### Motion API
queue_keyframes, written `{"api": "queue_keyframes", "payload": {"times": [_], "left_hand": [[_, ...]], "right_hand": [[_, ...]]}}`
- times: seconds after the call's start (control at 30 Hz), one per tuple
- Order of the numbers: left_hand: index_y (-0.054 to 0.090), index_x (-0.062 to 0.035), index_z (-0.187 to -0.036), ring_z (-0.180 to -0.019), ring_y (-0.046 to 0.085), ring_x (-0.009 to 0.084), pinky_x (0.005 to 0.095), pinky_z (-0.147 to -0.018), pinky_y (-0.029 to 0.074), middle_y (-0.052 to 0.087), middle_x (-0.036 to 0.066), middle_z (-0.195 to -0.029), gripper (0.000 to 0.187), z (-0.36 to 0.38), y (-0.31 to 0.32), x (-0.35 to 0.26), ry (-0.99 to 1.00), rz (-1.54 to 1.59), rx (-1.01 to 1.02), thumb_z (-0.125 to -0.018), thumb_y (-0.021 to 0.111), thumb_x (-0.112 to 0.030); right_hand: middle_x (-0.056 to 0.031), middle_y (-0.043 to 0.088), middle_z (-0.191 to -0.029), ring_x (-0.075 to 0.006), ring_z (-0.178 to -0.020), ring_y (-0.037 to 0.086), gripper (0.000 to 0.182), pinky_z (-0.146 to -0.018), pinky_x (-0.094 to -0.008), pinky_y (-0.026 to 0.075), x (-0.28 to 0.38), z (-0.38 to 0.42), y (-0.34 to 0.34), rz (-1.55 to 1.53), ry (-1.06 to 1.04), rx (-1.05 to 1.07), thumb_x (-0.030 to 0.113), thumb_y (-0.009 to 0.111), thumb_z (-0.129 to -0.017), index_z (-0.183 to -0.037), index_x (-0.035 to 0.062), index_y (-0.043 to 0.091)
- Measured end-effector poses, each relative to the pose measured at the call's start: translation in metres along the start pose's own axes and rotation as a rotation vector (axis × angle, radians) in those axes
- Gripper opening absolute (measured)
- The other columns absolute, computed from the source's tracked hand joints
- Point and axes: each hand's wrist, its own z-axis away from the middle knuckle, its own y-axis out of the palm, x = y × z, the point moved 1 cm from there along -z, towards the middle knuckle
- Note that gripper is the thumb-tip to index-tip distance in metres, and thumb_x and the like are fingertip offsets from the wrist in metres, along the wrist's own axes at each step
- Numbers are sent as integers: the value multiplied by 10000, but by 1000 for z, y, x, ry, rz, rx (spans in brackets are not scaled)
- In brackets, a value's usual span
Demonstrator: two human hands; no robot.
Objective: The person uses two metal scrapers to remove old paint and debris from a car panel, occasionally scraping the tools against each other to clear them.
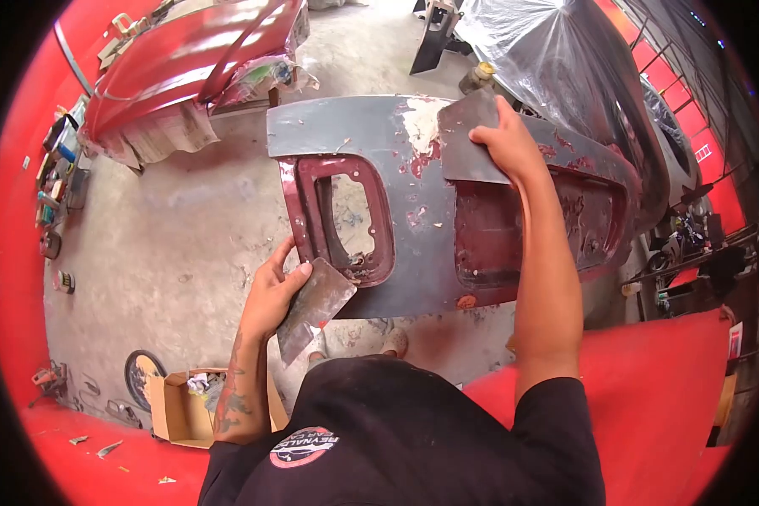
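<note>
A grey car trunk lid point(417, 261), with dark red recesses, lies across the middle of the head view. My right hand point(511, 145) is closed on a flat, dark putty spreader point(471, 126), which lies over the upper part of the lid. Just left of that blade is a cream patch of filler point(422, 122) with bare red spots around it. In my left hand point(271, 291), thumb on top, is a second flat metal plate point(319, 305), smudged and shiny. It is tilted near the lid's left lamp opening; some fingers are hidden.
At the upper left stands a red car panel point(185, 67) with masking paper along its edge. Clear plastic covers a car point(557, 59) at the upper right. A can point(478, 78) stands behind the lid. An open cardboard box point(181, 413) is on the floor at lower left.
</note>
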Motion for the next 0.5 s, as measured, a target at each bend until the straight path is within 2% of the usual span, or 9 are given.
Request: {"api": "queue_keyframes", "payload": {"times": [0.07, 0.13, 0.17, 0.2, 0.27, 0.33, 0.37, 0.47, 0.5], "left_hand": [[320, 76, -1442, -1004, 591, 113, 258, -887, 468, 568, 129, -1253, 626, 1, 0, 1, 13, 0, 1, -944, 608, -169], [321, 78, -1441, -1012, 588, 114, 260, -891, 468, 560, 130, -1266, 625, -3, 0, 5, 49, 25, -6, -944, 608, -169], [322, 80, -1440, -1010, 588, 114, 261, -889, 470, 562, 129, -1264, 625, -3, 1, 5, 96, -4, -14, -944, 608, -169], [323, 81, -1439, -1009, 588, 113, 262, -887, 471, 564, 128, -1261, 624, -2, 1, 5, 143, -33, -27, -943, 608, -169], [323, 82, -1438, -1002, 591, 113, 261, -885, 472, 565, 129, -1261, 626, 0, -1, 8, 113, -14, -32, -943, 609, -171], [324, 83, -1438, -995, 594, 114, 260, -884, 472, 566, 130, -1261, 627, -3, 0, 9, 88, -4, -18, -942, 610, -173], [324, 83, -1438, -984, 597, 114, 260, -881, 472, 567, 130, -1259, 630, -2, 2, 7, 80, -9, -21, -942, 611, -178], [328, 83, -1436, -961, 601, 113, 256, -875, 472, 568, 126, -1256, 632, 0, 1, 5, 71, 2, -16, -941, 612, -187], [331, 83, -1434, -949, 603, 111, 253, -873, 471, 569, 124, -1253, 630, 0, 0, 7, 74, 34, -22, -941, 613, -190]], "right_hand": [[-233, 507, -1342, -282, -1222, 515, 767, -1035, -292, 375, -18, -4, -4, -93, 39, 76, 76, 646, -736, -1402, -131, 326], [-215, 557, -1279, -251, -1139, 576, 723, -975, -304, 439, -28, -2, -18, -9, -3, -63, 57, 637, -744, -1385, -117, 354], [-179, 615, -1182, -209, -1024, 637, 624, -870, -312, 510, -31, 2, -33, -380, 157, 154, 28, 618, -752, -1334, -89, 425], [-145, 646, -1099, -176, -925, 665, 545, -777, -308, 546, -29, 8, -42, -381, 131, 101, -4, 592, -756, -1284, -60, 470], [-183, 626, -1148, -208, -977, 648, 605, -823, -308, 523, -37, 0, -42, -486, 161, 180, 37, 615, -751, -1319, -86, 443], [-236, 581, -1225, -243, -1066, 608, 734, -894, -305, 481, -24, -8, 9, 6, 9, -73, 93, 649, -738, -1383, -113, 363], [-298, 511, -1319, -347, -1223, 530, 755, -1003, -337, 425, -7, -9, 14, -60, 10, -12, 110, 633, -716, -1373, -132, 351], [-297, 519, -1311, -314, -1191, 552, 757, -983, -344, 443, 5, 1, -5, -89, 74, 86, 100, 641, -715, -1370, -139, 348], [-283, 571, -1230, -296, -1175, 557, 690, -969, -349, 455, -9, 4, -10, -109, 51, -78, 96, 651, -711, -1310, -136, 401]]}}
